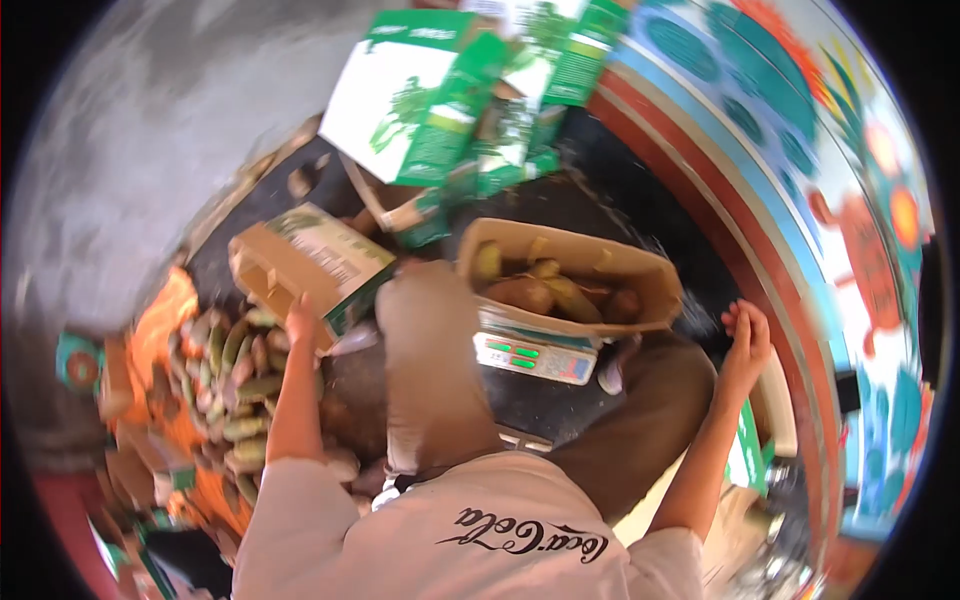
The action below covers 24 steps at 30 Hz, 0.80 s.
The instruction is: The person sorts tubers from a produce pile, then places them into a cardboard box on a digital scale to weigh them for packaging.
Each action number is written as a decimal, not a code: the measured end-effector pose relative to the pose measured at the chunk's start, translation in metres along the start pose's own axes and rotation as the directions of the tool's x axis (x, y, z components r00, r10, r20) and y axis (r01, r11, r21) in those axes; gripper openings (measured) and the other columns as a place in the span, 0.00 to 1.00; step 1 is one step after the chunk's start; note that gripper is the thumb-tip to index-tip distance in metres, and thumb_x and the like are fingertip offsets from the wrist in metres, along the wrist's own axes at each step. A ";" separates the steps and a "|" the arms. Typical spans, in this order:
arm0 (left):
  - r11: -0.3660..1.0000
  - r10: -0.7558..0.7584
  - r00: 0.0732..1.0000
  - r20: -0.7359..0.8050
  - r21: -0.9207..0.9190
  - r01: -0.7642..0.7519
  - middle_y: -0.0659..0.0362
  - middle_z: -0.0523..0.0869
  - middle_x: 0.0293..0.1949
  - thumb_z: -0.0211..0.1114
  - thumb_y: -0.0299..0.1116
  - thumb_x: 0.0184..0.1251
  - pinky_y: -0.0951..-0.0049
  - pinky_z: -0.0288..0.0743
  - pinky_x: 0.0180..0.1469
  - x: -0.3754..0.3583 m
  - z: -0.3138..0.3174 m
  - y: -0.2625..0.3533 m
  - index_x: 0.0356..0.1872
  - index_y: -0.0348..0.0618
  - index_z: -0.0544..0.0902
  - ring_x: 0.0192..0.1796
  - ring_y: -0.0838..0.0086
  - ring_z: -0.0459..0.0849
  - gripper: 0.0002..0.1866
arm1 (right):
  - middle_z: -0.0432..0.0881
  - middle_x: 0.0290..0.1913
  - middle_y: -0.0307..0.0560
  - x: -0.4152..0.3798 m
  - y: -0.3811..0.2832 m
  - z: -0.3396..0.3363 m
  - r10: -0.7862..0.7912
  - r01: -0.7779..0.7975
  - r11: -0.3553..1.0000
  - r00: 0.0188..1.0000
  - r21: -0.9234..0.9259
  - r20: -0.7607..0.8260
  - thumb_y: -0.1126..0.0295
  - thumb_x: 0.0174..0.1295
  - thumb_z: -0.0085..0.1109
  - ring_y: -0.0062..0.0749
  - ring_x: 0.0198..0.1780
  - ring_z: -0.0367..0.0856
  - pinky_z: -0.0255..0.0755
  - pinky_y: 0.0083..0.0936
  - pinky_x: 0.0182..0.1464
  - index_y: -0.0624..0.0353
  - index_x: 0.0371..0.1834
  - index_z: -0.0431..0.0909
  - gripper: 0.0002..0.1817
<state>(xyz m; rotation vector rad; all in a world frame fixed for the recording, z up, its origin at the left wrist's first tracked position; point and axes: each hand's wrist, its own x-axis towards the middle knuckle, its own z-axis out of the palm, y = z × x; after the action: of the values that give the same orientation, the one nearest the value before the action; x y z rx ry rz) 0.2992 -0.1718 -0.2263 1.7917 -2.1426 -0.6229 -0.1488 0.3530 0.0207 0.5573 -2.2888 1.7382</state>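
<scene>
Head view: left hand at a tipped box, filled box on the scale

Left of centre, the left hand touches a brown-and-green cardboard box; its grip is unclear. Near centre, an open brown cardboard carton of oblong brown and yellowish produce rests on a white digital scale with green digits. At right, the right hand is empty, fingers loosely curled.
</scene>
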 end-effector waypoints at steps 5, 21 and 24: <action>0.928 -0.088 0.992 0.091 -0.354 0.115 0.47 0.80 0.55 0.58 0.40 0.64 0.66 0.70 0.59 0.009 0.025 -0.036 0.61 0.36 0.71 0.57 0.60 0.79 0.27 | 0.82 0.36 0.43 -0.013 0.077 -0.097 -0.024 -0.042 0.959 0.974 -0.280 -0.227 0.71 0.67 0.53 0.22 0.37 0.80 0.72 0.19 0.43 0.64 0.42 0.79 0.09; 0.803 0.145 0.983 -0.110 -0.568 -0.182 0.43 0.71 0.62 0.60 0.27 0.61 0.64 0.64 0.64 -0.074 -0.009 0.045 0.60 0.32 0.68 0.64 0.59 0.71 0.25 | 0.77 0.55 0.56 -0.135 0.189 -0.210 0.184 -0.339 0.355 0.939 -0.871 -0.290 0.67 0.53 0.65 0.51 0.57 0.74 0.70 0.41 0.58 0.58 0.58 0.71 0.27; 0.717 0.131 0.988 -0.082 -0.681 -0.151 0.46 0.74 0.59 0.56 0.25 0.67 0.68 0.65 0.63 -0.080 -0.030 0.069 0.61 0.32 0.67 0.63 0.64 0.72 0.22 | 0.77 0.55 0.55 -0.127 0.187 -0.220 0.173 -0.307 0.372 0.950 -0.876 -0.259 0.68 0.53 0.64 0.50 0.57 0.74 0.71 0.41 0.58 0.57 0.57 0.72 0.26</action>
<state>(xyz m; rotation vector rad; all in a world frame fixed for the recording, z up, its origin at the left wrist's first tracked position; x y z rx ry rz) 0.2695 -0.0887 -0.1619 1.1962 -1.6631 -1.1562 -0.1247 0.6282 -0.1312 -0.1461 -2.8178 0.2699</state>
